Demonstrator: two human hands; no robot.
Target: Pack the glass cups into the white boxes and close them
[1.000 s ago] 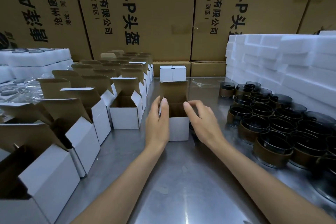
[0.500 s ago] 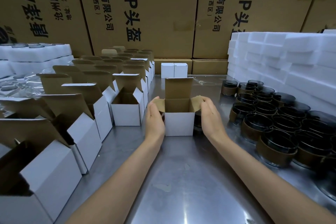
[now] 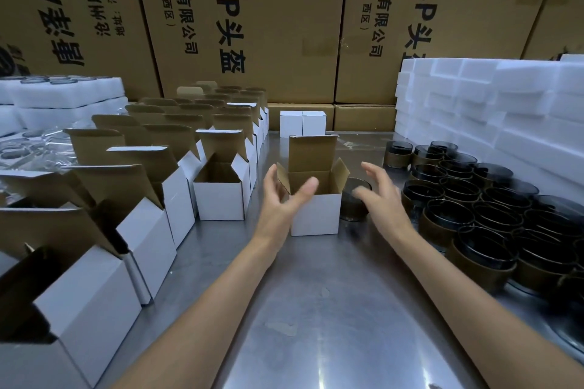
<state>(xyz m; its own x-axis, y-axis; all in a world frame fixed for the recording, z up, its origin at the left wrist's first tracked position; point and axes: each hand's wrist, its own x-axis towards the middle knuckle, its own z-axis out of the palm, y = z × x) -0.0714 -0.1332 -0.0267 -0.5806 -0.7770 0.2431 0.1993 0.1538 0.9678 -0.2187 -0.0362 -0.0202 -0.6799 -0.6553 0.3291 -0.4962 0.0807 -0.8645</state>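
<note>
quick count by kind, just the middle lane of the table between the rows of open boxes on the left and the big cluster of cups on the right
closed white boxes, at the back: 2
open white box, between the hands: 1
glass cup, just right of that open box: 1
total: 4

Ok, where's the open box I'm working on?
In the head view, the open white box stands mid-table between both hands, with a lone glass cup at its right.

left hand (image 3: 278, 199): raised, fingers relaxed | right hand (image 3: 380, 196): raised, fingers spread
</note>
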